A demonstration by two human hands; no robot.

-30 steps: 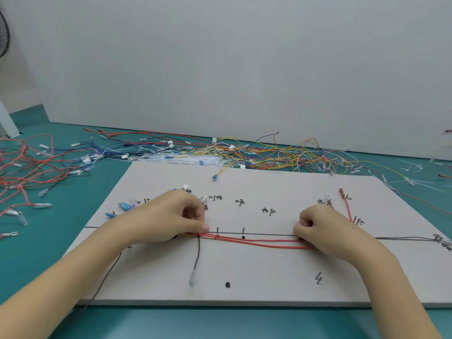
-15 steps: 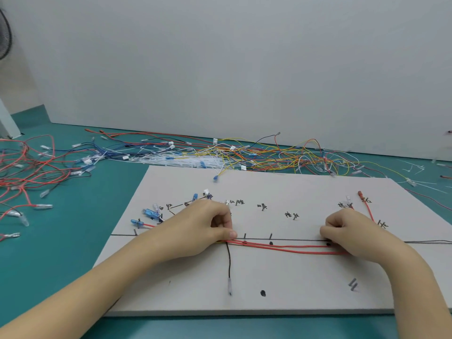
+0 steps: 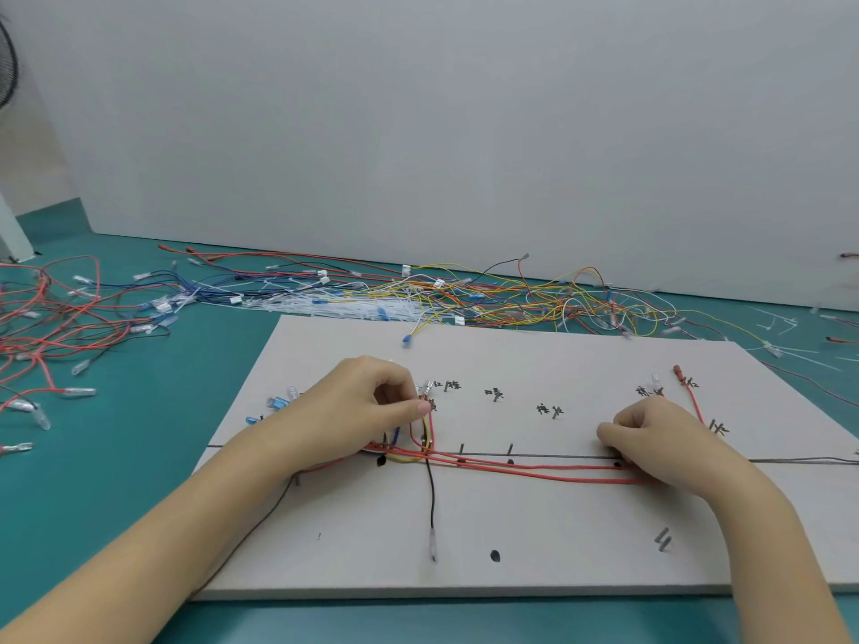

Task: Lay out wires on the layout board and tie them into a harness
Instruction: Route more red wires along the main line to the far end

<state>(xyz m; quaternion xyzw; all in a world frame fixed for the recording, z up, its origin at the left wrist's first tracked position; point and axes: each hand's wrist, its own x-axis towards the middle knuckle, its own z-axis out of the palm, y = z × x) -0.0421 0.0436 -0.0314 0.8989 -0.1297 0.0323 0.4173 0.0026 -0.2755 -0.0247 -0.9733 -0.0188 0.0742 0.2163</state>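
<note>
Teal table (image 3: pixel 139 457) bears layout board (image 3: pixel 558 355), apparently wired.

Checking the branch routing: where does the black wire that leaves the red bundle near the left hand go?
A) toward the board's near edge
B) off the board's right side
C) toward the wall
A: the black wire drops from the red bundle toward the near edge of the board, ending in a clear terminal.

Plain grey wall (image 3: pixel 465 132), perhaps a fan (image 3: pixel 7 62)
</note>
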